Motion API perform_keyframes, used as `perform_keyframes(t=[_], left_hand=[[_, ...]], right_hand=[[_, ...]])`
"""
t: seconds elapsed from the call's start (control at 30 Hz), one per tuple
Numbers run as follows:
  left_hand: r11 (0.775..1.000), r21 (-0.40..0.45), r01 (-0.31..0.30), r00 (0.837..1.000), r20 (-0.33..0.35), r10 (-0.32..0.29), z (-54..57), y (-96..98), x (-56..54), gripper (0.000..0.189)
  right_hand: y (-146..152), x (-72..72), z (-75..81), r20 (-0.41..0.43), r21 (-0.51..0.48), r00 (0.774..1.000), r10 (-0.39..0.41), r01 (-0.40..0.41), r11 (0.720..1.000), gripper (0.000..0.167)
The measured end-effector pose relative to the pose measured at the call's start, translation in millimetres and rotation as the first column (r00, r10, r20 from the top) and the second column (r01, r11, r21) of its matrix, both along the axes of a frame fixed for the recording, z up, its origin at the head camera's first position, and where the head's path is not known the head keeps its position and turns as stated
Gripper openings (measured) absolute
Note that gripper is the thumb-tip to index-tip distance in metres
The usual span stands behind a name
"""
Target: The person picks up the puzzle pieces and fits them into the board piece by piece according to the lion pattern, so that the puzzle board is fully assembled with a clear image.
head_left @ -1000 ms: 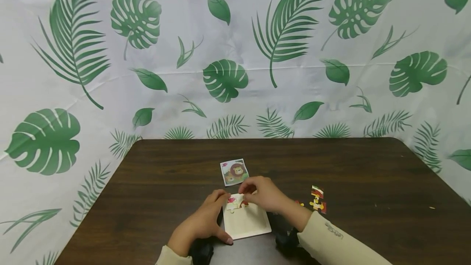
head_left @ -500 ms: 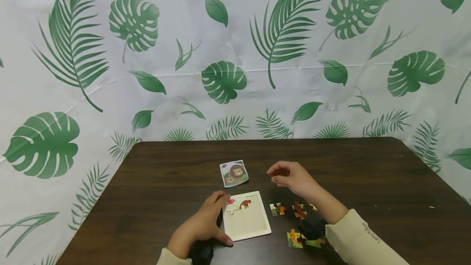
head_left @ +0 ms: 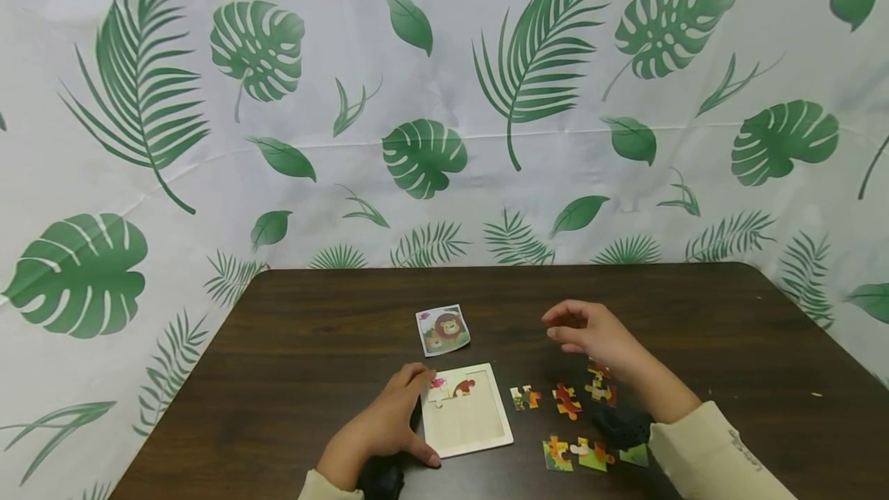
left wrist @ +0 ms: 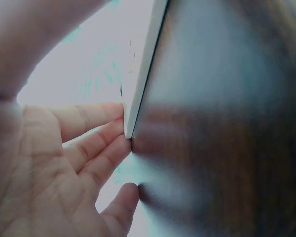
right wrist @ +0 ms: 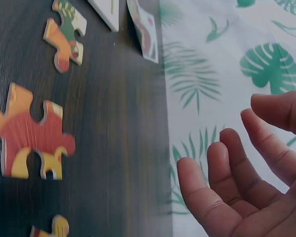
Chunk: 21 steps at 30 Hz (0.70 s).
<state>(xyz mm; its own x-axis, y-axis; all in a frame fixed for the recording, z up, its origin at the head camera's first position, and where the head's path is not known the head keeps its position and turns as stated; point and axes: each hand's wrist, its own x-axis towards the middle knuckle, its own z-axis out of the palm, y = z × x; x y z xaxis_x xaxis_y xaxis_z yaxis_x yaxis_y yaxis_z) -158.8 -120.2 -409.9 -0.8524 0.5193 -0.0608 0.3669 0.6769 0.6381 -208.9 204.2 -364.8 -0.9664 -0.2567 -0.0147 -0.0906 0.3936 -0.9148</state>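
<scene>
My left hand [head_left: 386, 417] rests along the left side of a shallow wooden puzzle tray [head_left: 467, 427]. Its fingertips are at the far left corner and its thumb at the near one; the left wrist view shows those fingers [left wrist: 96, 163] nearly straight against the tray's edge. In the tray's far part sit joined puzzle pieces [head_left: 464, 386], pink, white and brown. My right hand [head_left: 586, 330] is raised over the table, right of the tray, with loosely bent fingers and nothing in them. Below it lie a brownish-red puzzle piece [right wrist: 37, 136] and an orange-and-green puzzle piece [right wrist: 66, 37].
A small lion picture card [head_left: 443, 330] lies behind the tray. Several more loose puzzle pieces [head_left: 558, 454] are spread on the dark wooden table [head_left: 333, 315] to the right. A white cloth with green leaves [head_left: 430, 214] hangs behind the table.
My right hand has left the tray's far edge and moved right, over the loose pieces, uncovering more of them. The left hand has stayed at the tray.
</scene>
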Motion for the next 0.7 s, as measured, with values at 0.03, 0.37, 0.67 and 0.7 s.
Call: perform_keyframes(t=[0.03, 0.37, 0.67, 0.7], left_hand=[[1.000, 0.000, 0.001, 1.000, -0.003, -0.001, -0.2, 0.0, 0.0, 0.106], [1.000, 0.002, 0.002, 1.000, -0.016, -0.002, -1.9, -0.1, -0.2, 0.107], [1.000, 0.009, 0.009, 0.999, -0.034, -0.009, -1.6, 0.0, 0.3, 0.106], [1.000, 0.010, 0.010, 0.999, -0.035, -0.009, -1.5, 0.0, 0.3, 0.107]], right_hand=[[2.0, 0.2, 0.6, 0.002, 0.001, 1.000, -0.002, 0.002, 1.000, 0.027], [24.8, -0.7, -1.1, 0.033, 0.016, 0.999, 0.004, -0.005, 1.000, 0.041], [40.3, -3.2, -2.6, 0.068, 0.045, 0.997, -0.022, 0.019, 0.999, 0.046], [42.0, -3.7, -2.9, 0.067, 0.046, 0.998, -0.021, 0.018, 0.999, 0.047]])
